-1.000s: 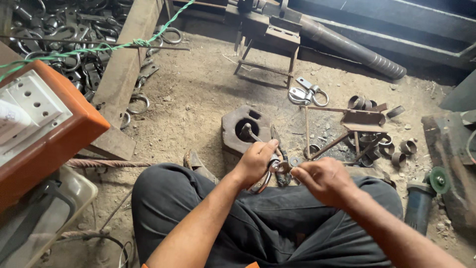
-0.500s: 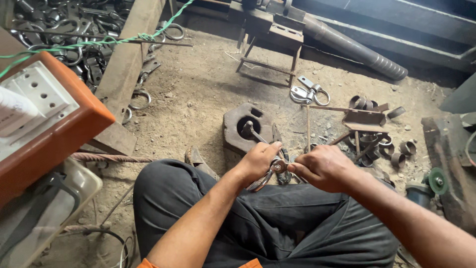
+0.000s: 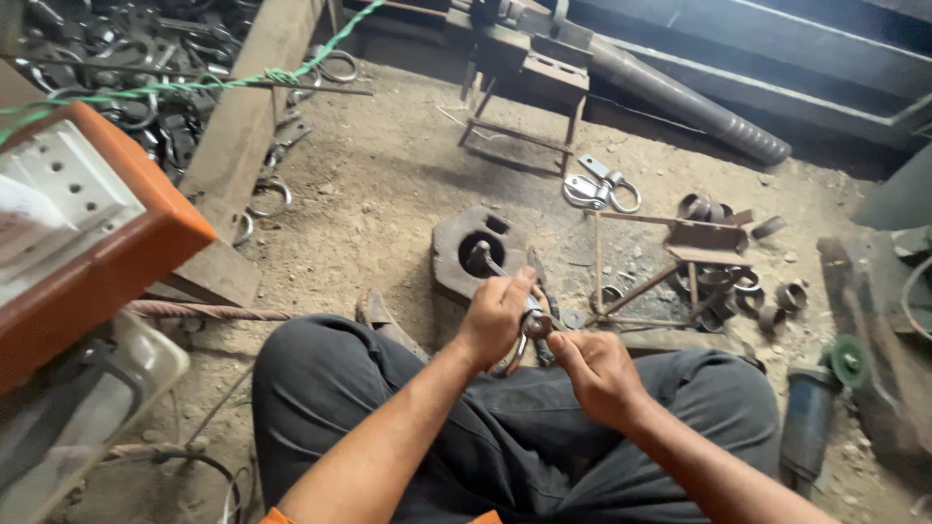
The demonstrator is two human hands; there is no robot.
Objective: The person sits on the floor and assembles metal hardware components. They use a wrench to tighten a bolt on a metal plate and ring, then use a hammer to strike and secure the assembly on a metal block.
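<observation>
- A small metal part (image 3: 536, 322) is sitting between the two hands, just above the person's knees; its exact shape is hard to tell because the fingers are covering most of it.
- The left hand (image 3: 497, 316) is closing around the part from the left side, with the thumb lying on top.
- The right hand (image 3: 599, 374) is pinching the part from below and right, the fingers closing narrowly on it.
- A thin rod (image 3: 488, 262) is sticking up from the grip, away from the person, toward a block.
- The block (image 3: 456, 257), heavy and rusty with a round hole, is lying on the dirt floor (image 3: 388, 184) just beyond the grip.
- To the right of the grip, a thin wire frame (image 3: 636, 281) is standing, with short pipe rings (image 3: 767, 291) lying beside it.
- Farther beyond the grip, two shiny clamps (image 3: 597, 186) are lying near a small metal stand (image 3: 529, 97).
- Far to the left of the grip, an orange box (image 3: 116, 262) is filling the edge of the view.
- Low at the right, a grinder (image 3: 811, 408) with a green disc is resting on the floor.
</observation>
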